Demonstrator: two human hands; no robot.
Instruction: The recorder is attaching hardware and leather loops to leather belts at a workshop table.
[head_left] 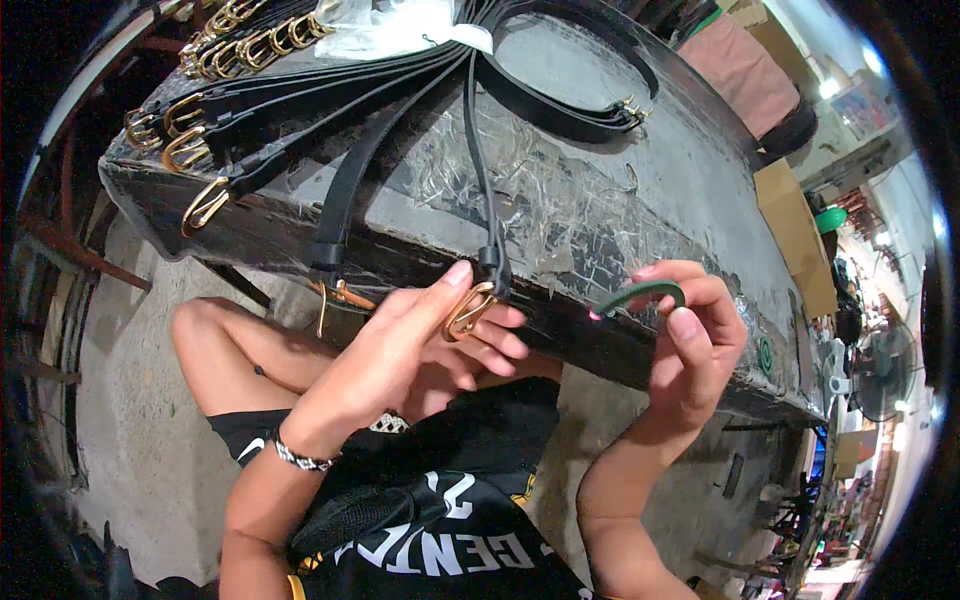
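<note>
My left hand (410,335) is closed around the gold buckle (468,312) of a black belt (476,165), at the table's near edge, with the thumb on top. The belt runs up from the buckle to a bundle of black belts tied with a white band (470,38). My right hand (700,330) is raised to the right of it, pinching a curved green piece of mosquito coil (645,292) between thumb and fingers. The coil's free tip glows pinkish and points toward the buckle, a gap apart from it.
More belts with gold buckles (205,205) fan out over the left of the worn dark table (690,190). A looped belt (560,118) lies at the back. Another green coil (766,355) lies at the right edge. Cardboard (795,235) and a fan (885,370) stand farther right.
</note>
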